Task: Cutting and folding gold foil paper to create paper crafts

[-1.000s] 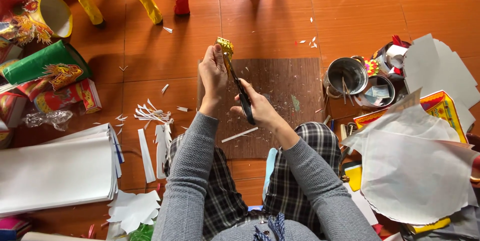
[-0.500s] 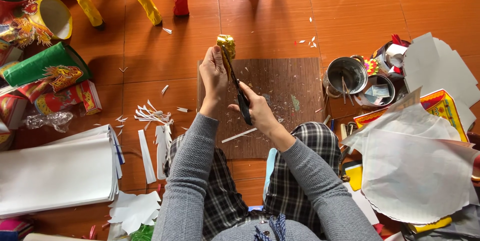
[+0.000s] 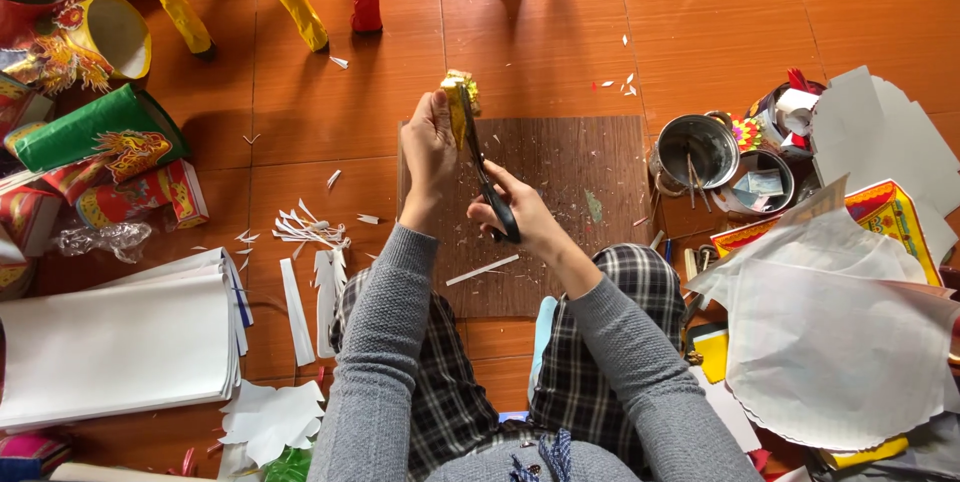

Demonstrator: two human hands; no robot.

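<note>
Risk: blade tips sit close to left fingers; a slip or overcut could nick them or tear gold piece. Thin foil may crumple under pinch, spoiling cut line.

Left hand [image 3: 428,147]: closed, pinching gold piece [image 3: 459,102] at its lower edge, raised over brown board [image 3: 590,172].

Right hand [image 3: 520,212]: closed on black handles of scissors [image 3: 485,177], blades reaching up into gold piece.

Gold piece: between both hands, above left fingertips, beyond right hand.

Scraps [image 3: 310,232]: on floor, left of board.
</note>
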